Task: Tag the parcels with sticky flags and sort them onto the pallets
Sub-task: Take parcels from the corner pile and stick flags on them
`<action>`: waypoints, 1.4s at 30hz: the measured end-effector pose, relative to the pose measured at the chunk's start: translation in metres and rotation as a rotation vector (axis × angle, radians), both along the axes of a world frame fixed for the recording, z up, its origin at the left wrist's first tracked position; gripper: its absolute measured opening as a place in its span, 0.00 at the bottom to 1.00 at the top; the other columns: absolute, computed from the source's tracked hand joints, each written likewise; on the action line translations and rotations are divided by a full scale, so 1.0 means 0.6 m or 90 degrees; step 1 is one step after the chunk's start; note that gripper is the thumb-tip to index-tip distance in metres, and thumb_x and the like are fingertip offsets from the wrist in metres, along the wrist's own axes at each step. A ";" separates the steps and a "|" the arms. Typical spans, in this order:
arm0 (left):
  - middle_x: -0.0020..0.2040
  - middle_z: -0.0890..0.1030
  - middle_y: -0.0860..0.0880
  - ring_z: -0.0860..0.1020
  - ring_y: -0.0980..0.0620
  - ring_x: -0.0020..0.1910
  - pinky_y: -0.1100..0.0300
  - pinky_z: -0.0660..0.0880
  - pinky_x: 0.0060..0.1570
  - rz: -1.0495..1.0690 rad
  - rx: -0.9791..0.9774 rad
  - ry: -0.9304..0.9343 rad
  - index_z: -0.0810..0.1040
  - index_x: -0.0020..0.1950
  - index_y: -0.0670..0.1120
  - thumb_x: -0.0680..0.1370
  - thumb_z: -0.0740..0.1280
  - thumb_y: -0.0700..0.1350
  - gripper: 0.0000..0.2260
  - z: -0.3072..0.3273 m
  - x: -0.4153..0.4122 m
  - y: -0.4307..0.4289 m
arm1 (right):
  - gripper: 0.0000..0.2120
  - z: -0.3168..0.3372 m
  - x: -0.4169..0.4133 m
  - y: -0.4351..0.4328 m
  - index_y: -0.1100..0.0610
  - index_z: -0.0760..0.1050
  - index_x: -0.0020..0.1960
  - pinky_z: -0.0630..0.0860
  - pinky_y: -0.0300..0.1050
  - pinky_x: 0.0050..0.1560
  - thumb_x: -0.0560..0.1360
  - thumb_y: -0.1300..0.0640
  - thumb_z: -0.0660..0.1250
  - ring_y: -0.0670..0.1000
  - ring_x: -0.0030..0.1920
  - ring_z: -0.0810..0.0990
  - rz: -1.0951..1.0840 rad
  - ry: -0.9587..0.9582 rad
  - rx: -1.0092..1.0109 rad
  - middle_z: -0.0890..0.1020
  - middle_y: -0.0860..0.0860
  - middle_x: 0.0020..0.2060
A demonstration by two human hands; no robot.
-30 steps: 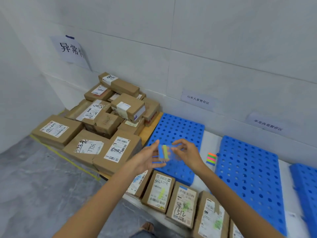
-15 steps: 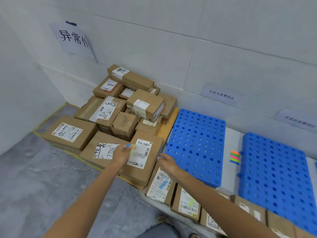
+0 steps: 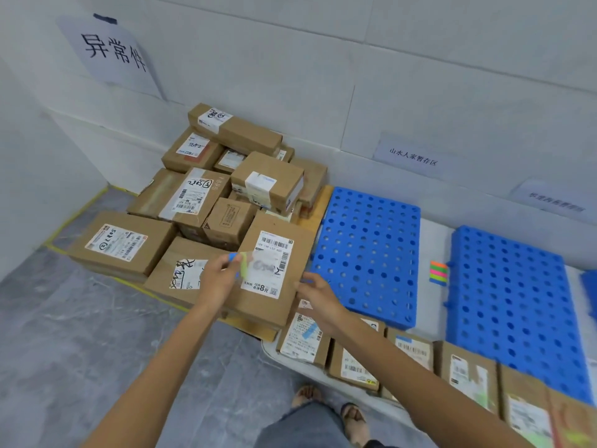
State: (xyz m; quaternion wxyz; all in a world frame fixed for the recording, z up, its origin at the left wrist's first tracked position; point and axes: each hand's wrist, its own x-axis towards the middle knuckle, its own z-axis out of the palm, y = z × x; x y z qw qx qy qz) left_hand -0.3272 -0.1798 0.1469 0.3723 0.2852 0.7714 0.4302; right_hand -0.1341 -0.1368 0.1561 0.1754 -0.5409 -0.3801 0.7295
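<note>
Hovering above parcel point(image 3: 298, 244), left grip point(image 3: 219, 279) pinches flag sheet point(image 3: 250, 265), right grip point(image 3: 323, 302) blue flag point(image 3: 307, 281).

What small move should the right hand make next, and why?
Probably press the blue flag pinched in the right hand onto the front parcel: no flag seems stuck on it yet, and the left hand holds the flag sheet above it.
</note>
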 end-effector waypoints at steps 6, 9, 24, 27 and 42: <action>0.55 0.74 0.46 0.76 0.51 0.50 0.57 0.74 0.48 -0.054 0.058 -0.153 0.80 0.48 0.45 0.80 0.63 0.45 0.07 0.083 0.114 0.007 | 0.16 0.054 0.123 0.016 0.54 0.65 0.66 0.78 0.49 0.52 0.79 0.60 0.61 0.54 0.54 0.77 -0.072 -0.070 0.159 0.75 0.50 0.48; 0.55 0.78 0.48 0.77 0.53 0.49 0.59 0.76 0.42 -0.128 0.027 -0.195 0.80 0.52 0.46 0.80 0.63 0.46 0.08 0.088 0.198 0.014 | 0.17 0.060 0.224 0.025 0.56 0.67 0.67 0.76 0.54 0.57 0.79 0.63 0.61 0.54 0.53 0.76 -0.095 -0.140 0.208 0.74 0.51 0.45; 0.71 0.68 0.45 0.67 0.47 0.69 0.54 0.76 0.58 -0.308 -0.250 -0.297 0.72 0.67 0.39 0.79 0.64 0.48 0.19 -0.004 0.398 -0.012 | 0.17 -0.032 0.499 -0.107 0.55 0.69 0.64 0.76 0.48 0.53 0.76 0.61 0.65 0.48 0.48 0.77 -0.035 -0.411 0.203 0.77 0.48 0.47; 0.68 0.72 0.48 0.73 0.51 0.63 0.57 0.73 0.58 -0.291 -0.211 -0.251 0.74 0.66 0.42 0.81 0.61 0.49 0.16 0.011 0.398 -0.006 | 0.16 -0.008 0.495 -0.101 0.55 0.71 0.64 0.69 0.39 0.56 0.77 0.60 0.64 0.45 0.52 0.72 -0.021 -0.492 0.459 0.76 0.50 0.53; 0.41 0.83 0.43 0.83 0.46 0.44 0.52 0.81 0.46 -0.367 -0.109 -0.632 0.74 0.59 0.40 0.81 0.54 0.40 0.12 0.126 0.467 0.029 | 0.13 0.062 0.397 -0.023 0.53 0.80 0.55 0.69 0.52 0.61 0.76 0.53 0.61 0.49 0.53 0.72 0.131 -0.462 0.959 0.80 0.49 0.49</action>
